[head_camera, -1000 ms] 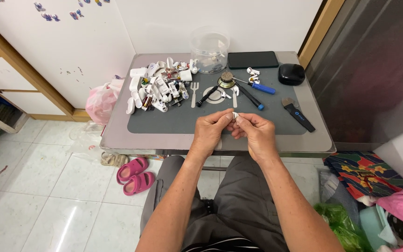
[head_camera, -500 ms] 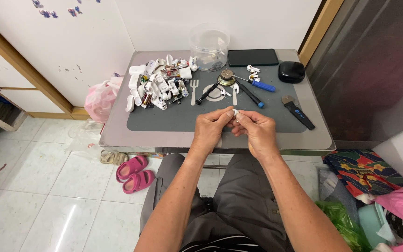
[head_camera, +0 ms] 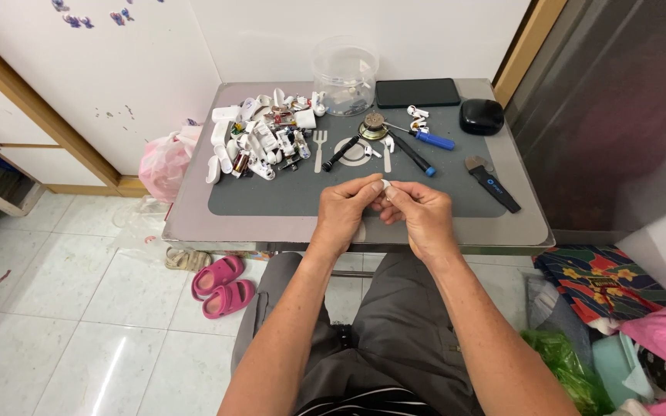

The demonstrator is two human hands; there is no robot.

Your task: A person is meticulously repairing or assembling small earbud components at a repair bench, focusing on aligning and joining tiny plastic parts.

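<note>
**Small white part pinched above the worktop's near edge**

Both hands, left hand (head_camera: 342,212) and right hand (head_camera: 422,214), close together on a small white part (head_camera: 385,184) over the near edge of the grey mat (head_camera: 271,196). A bare strip of mat lies ahead; beyond it lie a heap of white parts (head_camera: 260,142), a blue-handled screwdriver (head_camera: 425,139) and a clear tub (head_camera: 346,73). The worktop (head_camera: 186,223) stands on tiled floor (head_camera: 79,323).

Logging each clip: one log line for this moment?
left hand + right hand: pinching small white part | over grey mat | tools beyond untouched
</note>
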